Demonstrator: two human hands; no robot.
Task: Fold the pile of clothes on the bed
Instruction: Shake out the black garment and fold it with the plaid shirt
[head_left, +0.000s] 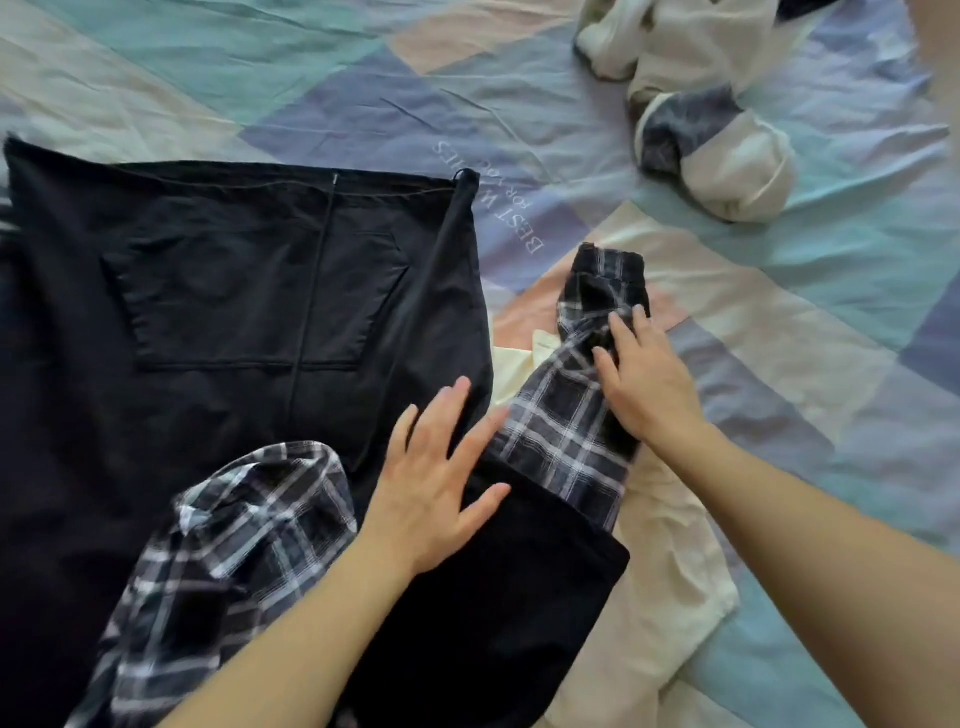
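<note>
Soft even daylight, mild blur, wide-angle edge warp

A bed covered by a pastel patchwork sheet (311, 78). A black garment (234, 291) lies spread at left, a cream garment (670, 587) near right, and a bundle of cream and blue clothes (717, 156) far right.

One view only: head cam, wide-angle, worn by person, looking fwd + steeply down onto bed (322, 78)
Close range – both forearms enter from bottom edge, left hand (431, 483) near frame centre, right hand (644, 384) just right of centre
Black garment (249, 291) fills left half; pile of clothes (706, 119) at top right = far side of bed
Printed text on bedcover reads upside down, so cam faces it from opposite side
Edges bend, lens distortion
No 2nd view, no overlap to report
</note>
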